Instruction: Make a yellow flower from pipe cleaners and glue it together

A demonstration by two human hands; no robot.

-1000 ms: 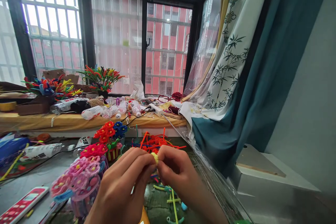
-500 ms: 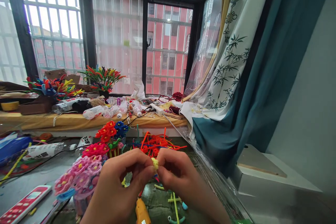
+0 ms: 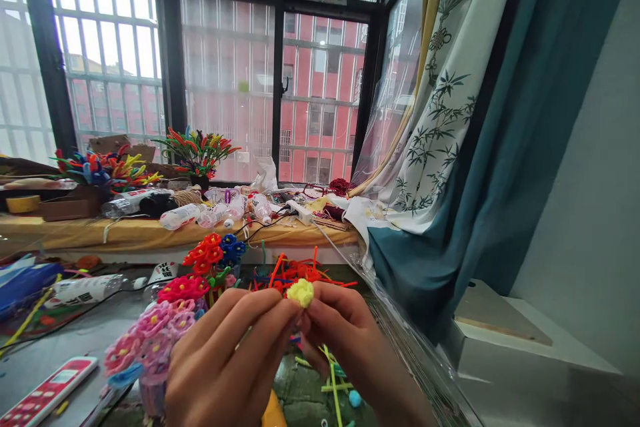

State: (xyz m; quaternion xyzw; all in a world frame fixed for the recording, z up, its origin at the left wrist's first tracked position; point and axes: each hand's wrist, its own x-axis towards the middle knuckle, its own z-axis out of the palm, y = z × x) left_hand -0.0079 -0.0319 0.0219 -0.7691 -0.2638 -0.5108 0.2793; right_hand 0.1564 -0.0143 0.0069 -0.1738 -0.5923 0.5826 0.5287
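A small fuzzy yellow piece (image 3: 301, 293), bunched like a flower head, is pinched between the fingertips of both hands. My left hand (image 3: 235, 347) holds it from the left, its back turned to the camera, fingers pressed together. From the right, my right hand (image 3: 345, 340) grips it with thumb and index finger; its lower fingers curl below. Under the hands lie yellow-green stems (image 3: 335, 387) and a light blue pompom (image 3: 355, 398). An orange-yellow tool (image 3: 273, 411) is partly hidden behind my left hand.
Pink fuzzy flowers (image 3: 156, 347) stand left of my hands, with red flowers (image 3: 204, 252) behind. Orange-red stems (image 3: 305, 272) lie beyond the hands. A red and white device (image 3: 47, 393) rests at the left. Bottles (image 3: 180, 215) lie on the windowsill.
My left hand has rolled over, showing more of its back. The yellow piece has risen slightly and now shows its round, ruffled face. The view has shifted slightly.
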